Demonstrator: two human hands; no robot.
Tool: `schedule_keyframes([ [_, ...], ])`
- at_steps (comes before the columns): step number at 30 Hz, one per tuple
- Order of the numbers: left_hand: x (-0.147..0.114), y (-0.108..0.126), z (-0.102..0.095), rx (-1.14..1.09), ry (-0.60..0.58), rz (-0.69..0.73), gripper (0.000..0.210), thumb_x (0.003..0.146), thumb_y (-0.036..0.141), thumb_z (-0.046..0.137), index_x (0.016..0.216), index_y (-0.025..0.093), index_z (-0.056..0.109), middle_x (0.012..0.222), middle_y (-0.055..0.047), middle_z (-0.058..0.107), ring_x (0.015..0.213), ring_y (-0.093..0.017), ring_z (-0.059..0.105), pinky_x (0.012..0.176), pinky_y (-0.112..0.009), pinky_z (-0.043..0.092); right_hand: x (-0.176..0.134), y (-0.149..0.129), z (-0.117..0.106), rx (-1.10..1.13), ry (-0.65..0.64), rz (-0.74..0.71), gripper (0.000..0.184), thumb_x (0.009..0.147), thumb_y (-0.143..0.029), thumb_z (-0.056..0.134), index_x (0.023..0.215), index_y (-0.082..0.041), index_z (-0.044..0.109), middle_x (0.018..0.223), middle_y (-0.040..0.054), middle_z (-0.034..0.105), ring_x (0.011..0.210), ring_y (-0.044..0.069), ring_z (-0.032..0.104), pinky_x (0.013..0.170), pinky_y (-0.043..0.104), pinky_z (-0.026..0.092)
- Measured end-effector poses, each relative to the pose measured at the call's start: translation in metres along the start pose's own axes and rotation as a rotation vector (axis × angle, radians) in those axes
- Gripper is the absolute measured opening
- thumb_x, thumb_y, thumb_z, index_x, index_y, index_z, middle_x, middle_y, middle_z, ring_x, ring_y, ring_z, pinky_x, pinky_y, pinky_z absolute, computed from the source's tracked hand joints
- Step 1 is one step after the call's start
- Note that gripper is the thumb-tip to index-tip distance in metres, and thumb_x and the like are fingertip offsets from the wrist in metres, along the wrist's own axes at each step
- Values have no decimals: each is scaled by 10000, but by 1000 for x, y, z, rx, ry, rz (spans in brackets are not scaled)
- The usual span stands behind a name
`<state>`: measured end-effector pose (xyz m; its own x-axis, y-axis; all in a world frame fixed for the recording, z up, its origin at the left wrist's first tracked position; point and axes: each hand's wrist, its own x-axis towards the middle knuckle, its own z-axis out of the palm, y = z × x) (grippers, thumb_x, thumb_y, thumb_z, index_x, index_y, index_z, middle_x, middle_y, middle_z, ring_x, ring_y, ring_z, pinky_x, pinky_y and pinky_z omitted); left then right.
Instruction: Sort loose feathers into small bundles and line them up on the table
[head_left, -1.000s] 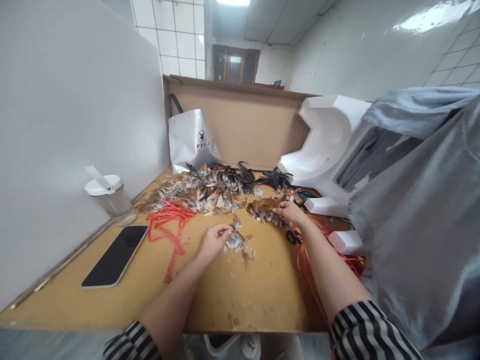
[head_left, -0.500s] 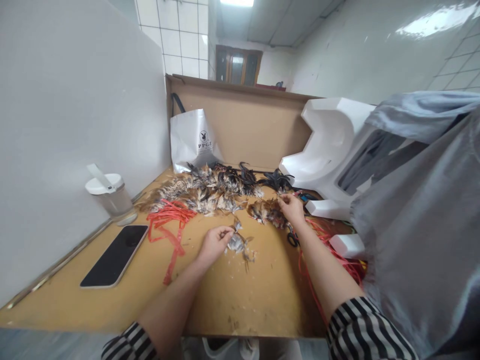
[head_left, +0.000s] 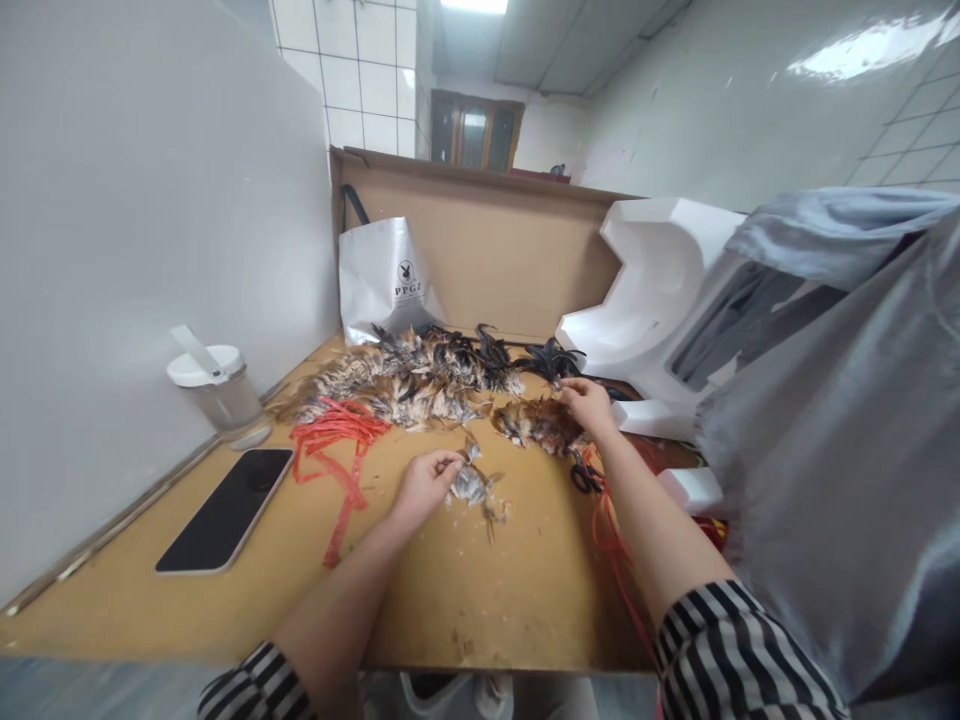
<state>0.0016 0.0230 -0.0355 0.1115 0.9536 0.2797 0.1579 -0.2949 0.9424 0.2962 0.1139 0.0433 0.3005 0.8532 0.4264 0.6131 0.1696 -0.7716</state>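
Left hand [head_left: 426,487]: fingertips at small grey downy feathers [head_left: 469,486]; grip narrow, can't tell contents.
Right hand [head_left: 590,405]: by brown feather bundle [head_left: 534,422]; grip narrow, contents unclear.
Feathers' place: tan flat worktop [head_left: 450,590].

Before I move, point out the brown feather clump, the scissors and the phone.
Brown feather clump [head_left: 531,422]: head view, its middle.
Scissors [head_left: 587,474]: head view, black handles.
Phone [head_left: 225,512]: head view, dark screen.

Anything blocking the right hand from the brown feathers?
Nothing visible: the right hand is at the far right edge of the brown feathers; contact is unclear. The scissors lie nearer the person.
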Motion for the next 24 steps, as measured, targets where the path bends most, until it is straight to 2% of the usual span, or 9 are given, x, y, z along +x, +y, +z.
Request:
schedule_keyframes([
  [3,0,3,-1,-13,15,-3,236,697,326,534,775,125,629,622,-31,609,530,-114,513,504,-204,384,-1,-11,-16,83,151,31,336,659,-312,489,894,-117,628,698,66,647,590,149,565,564,260,435],
  [6,2,5,-2,-48,43,-17,236,684,322,546,783,125,629,644,-38,619,541,-116,521,517,-209,395,-16,-25,-23,165,173,44,335,649,-320,500,882,-113,623,685,61,635,549,136,541,518,246,420],
  [8,4,7,-4,-88,62,-40,234,668,318,559,781,124,626,646,-38,621,533,-113,521,521,-211,400,-33,-37,-20,181,69,25,308,635,-327,528,841,-121,628,669,49,624,507,116,509,491,232,404],
  [13,7,12,-9,-153,135,-98,225,640,314,577,756,125,615,642,-34,620,506,-107,518,508,-213,403,-82,-69,9,144,-439,-13,220,626,-309,552,716,-124,630,599,24,597,493,96,480,495,209,385],
  [15,8,14,-11,-161,151,-88,208,645,310,573,733,125,612,632,-30,614,505,-102,515,512,-210,407,-96,-75,24,96,-563,-45,203,615,-299,562,688,-124,635,597,18,595,504,93,476,488,199,366],
  [18,9,14,-15,-157,190,-94,198,638,304,581,722,128,610,623,-21,611,493,-100,517,506,-212,411,-111,-76,48,123,-673,-58,204,615,-290,554,681,-114,636,580,13,592,500,91,472,488,195,354],
  [20,10,13,-17,-158,214,-108,207,635,307,586,737,128,608,633,-21,616,486,-101,519,498,-213,411,-117,-70,62,161,-627,-41,213,632,-299,532,678,-116,632,565,12,587,495,96,472,487,199,353],
  [22,12,10,-18,-159,221,-109,219,646,321,579,748,129,606,652,-23,622,482,-97,518,494,-211,409,-120,-59,72,184,-495,-19,222,647,-313,513,669,-123,625,576,16,590,508,104,480,501,206,358],
  [24,12,8,-19,-160,215,-103,230,660,339,569,748,130,605,664,-25,624,474,-91,509,487,-207,404,-120,-48,80,156,-428,-21,211,639,-315,515,634,-129,614,580,15,587,521,107,482,513,211,358],
])
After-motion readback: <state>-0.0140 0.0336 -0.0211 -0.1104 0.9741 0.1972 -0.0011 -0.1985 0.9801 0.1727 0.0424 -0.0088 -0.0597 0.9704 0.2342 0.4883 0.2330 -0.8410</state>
